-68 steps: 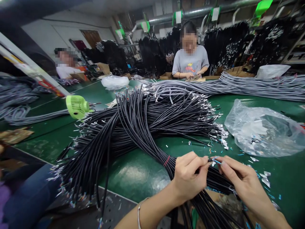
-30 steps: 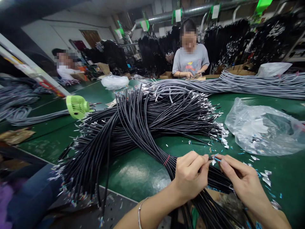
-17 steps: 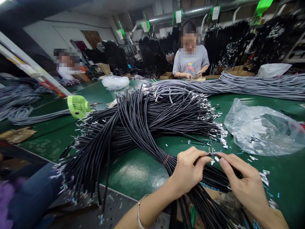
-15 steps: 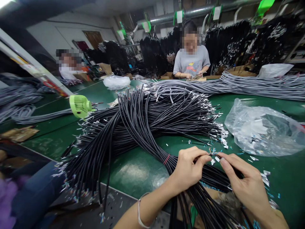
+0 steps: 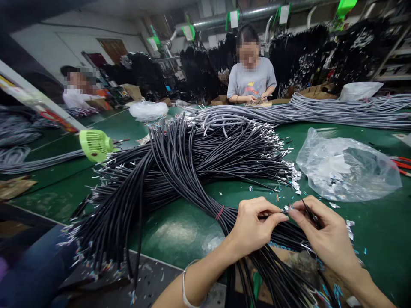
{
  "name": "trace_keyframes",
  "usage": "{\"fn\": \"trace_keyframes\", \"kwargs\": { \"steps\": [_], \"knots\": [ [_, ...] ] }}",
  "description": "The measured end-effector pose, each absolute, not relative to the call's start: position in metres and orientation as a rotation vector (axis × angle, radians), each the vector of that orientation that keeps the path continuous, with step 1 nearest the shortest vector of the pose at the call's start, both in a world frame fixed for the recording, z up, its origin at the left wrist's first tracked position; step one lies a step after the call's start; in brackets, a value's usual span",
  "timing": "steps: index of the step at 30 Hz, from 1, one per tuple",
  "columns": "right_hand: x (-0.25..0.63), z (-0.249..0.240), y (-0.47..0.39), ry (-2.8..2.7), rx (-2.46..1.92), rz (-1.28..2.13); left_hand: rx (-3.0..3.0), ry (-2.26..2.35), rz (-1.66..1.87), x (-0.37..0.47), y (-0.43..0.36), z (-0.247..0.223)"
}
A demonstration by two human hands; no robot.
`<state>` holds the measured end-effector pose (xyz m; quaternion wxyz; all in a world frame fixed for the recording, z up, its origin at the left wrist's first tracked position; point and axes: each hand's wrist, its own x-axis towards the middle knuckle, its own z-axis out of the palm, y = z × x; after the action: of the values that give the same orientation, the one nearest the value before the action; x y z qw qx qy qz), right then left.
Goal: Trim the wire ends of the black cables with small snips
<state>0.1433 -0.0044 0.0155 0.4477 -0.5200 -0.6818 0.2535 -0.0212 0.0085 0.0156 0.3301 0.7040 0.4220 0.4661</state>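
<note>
My left hand (image 5: 257, 224) is closed in a pinch on the stripped end of a black cable, just above the bundle on the table. Facing it, my right hand (image 5: 324, 233) has thumb and forefinger pinched at the same thin wires (image 5: 285, 209). A slim black pointed tool (image 5: 311, 214) is held within my right hand, its tip pointing up and away; its exact kind is not clear. Below both hands runs a bundle of black cables (image 5: 192, 171), tied with a red band (image 5: 220, 212). Loose cable ends with bared coloured wires (image 5: 335, 293) show beneath my right hand.
A clear plastic bag (image 5: 349, 167) with scraps lies to the right, near red-handled tool grips (image 5: 403, 164). Grey cables (image 5: 337, 111) stretch across the back. A green fan (image 5: 96, 145) stands at left. One co-worker (image 5: 252, 77) sits opposite, another (image 5: 77, 92) farther left.
My right hand has moved up and left, closer to my left hand, and the black pointed tool now shows in it. The whole view has shifted slightly.
</note>
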Motion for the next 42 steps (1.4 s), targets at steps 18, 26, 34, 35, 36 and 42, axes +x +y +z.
{"fn": "trace_keyframes", "kwargs": {
  "steps": [18, 26, 34, 35, 36, 42],
  "knots": [
    [0.147, 0.014, 0.005, -1.754, -1.131, 0.770, 1.681, 1.042, 1.031, -0.017, 0.010, 0.011],
    [0.145, 0.012, 0.002, -1.758, -1.101, 1.075, 1.585, 1.001, 1.158, -0.014, 0.014, 0.003],
    [0.182, 0.023, 0.016, -1.626, -1.406, 0.021, 1.557, 1.029, 1.069, -0.014, 0.009, 0.011],
    [0.181, 0.024, 0.015, -1.650, -1.374, 0.124, 1.539, 1.034, 1.079, -0.014, 0.009, 0.011],
    [0.178, 0.025, 0.013, -1.710, -1.331, 0.255, 1.528, 1.039, 1.089, -0.014, 0.009, 0.011],
    [0.154, 0.020, 0.003, -1.689, -1.278, 0.833, 1.590, 1.069, 1.170, -0.012, 0.006, 0.004]
  ]
}}
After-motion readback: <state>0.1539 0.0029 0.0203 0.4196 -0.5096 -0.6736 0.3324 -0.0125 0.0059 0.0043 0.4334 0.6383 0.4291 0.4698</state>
